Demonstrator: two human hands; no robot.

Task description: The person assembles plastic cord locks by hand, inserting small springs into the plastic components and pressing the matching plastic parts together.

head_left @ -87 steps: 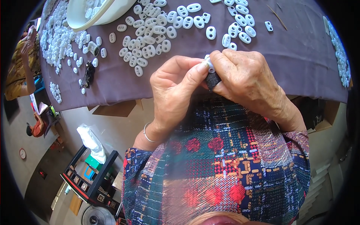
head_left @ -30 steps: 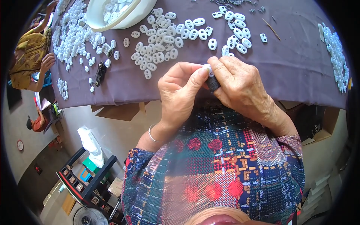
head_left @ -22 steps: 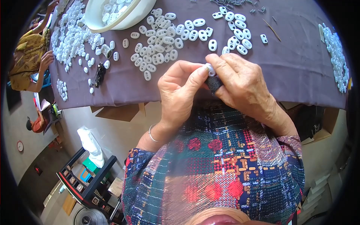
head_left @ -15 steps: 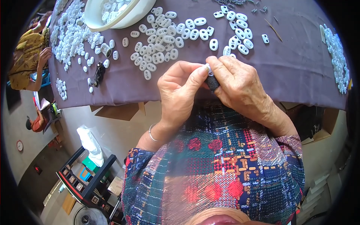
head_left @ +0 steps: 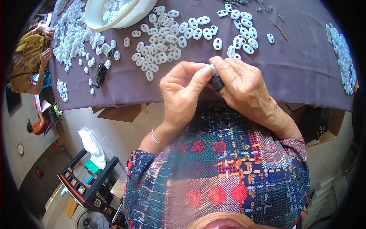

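My left hand (head_left: 181, 87) and my right hand (head_left: 244, 82) meet at the table's near edge, fingers closed in a pinch. Between their fingertips is a small white two-holed plastic cord lock (head_left: 214, 72), partly covered by the fingers. Just below it sits a dark, rough-textured sleeve-like piece (head_left: 217, 83) against my right hand; whether it is worn on a finger I cannot tell. Beyond my hands lie a pile of similar white oval two-holed pieces (head_left: 162, 39) and a looser group of them (head_left: 246, 32). Small metal springs (head_left: 238, 2) are scattered at the far edge.
A white tub (head_left: 133, 17) of white parts stands at the far left, beside a spread of small whitish parts (head_left: 70, 42). Another heap (head_left: 342, 61) lies far right. A thin brown stick (head_left: 279, 29) and a black bundle (head_left: 100, 75) rest on the cloth. A co-worker (head_left: 32, 63) is at left.
My hands stay almost in place, still pinching the cord lock, which shifts very slightly. At the left, the co-worker's arms have moved.
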